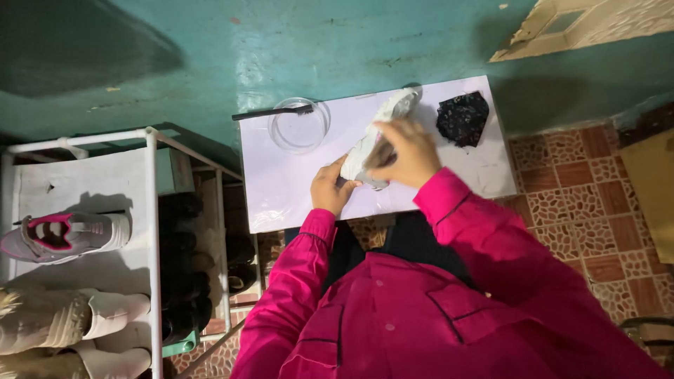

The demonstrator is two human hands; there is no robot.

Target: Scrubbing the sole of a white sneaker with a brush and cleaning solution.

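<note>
Two hands on one white shoe [379, 137] near the middle of the frame: the right hand [406, 153] is wrapped over the shoe's middle, fingers closed on it, though I can't tell if there's a cloth or something tucked under the palm, and the left hand [331, 188] is cupped against the heel end, pinning it down. The shoe lies tilted on the small white table [281, 189], toe pointing to the upper right. My guess is it's light and a bit floppy in the upper with a stiffer sole, so the heel and sole are the sensible places to grab; the upper would just squash. Just up-left of it sits a clear glass bowl [300, 126] with a dark brush [274, 112] laid across its rim, fragile and close to the table's back edge. A black crumpled cloth [463, 118] sits at the table's right end. Bare tabletop is open on the left and front. Far left of the frame there's a white shoe rack [149, 210] with a grey and pink sneaker [63, 235] on it.
</note>
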